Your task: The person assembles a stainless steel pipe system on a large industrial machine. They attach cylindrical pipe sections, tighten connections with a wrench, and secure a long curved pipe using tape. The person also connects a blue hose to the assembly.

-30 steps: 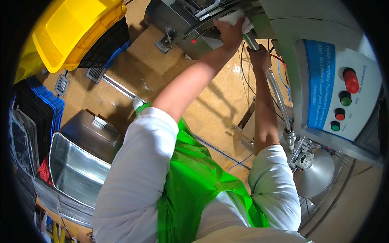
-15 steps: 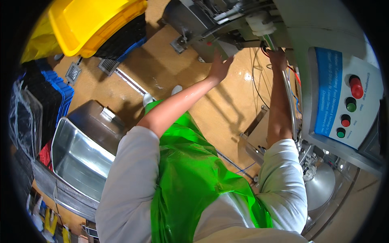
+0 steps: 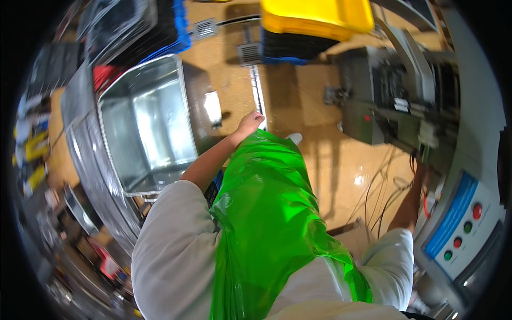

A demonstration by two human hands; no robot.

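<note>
My left hand (image 3: pixel 250 122) hangs over the front of the green plastic apron (image 3: pixel 266 186). Its fingers are curled in, and nothing shows in them. To its left stands a deep steel tub (image 3: pixel 144 120) whose bare inside catches the light. My right arm reaches forward along the machine at the right. In shadow, my right hand (image 3: pixel 422 169) is just below a white collar (image 3: pixel 428 133) with a short metal tube. Its fingers are too dark and covered to show whether they grip the tube.
A control panel (image 3: pixel 458 229) with red and green buttons is beside my right arm. Dark cables (image 3: pixel 381 186) trail over the tan floor. Ahead are a yellow crate (image 3: pixel 314 16) on black ones, and a grey machine (image 3: pixel 373 96). A floor drain (image 3: pixel 249 53) lies left of the crates.
The view has swung left, bringing the steel tub closer to the middle. My left hand has drawn back from near the machine to the apron, its spread fingers now curled. My right hand stays by the tube.
</note>
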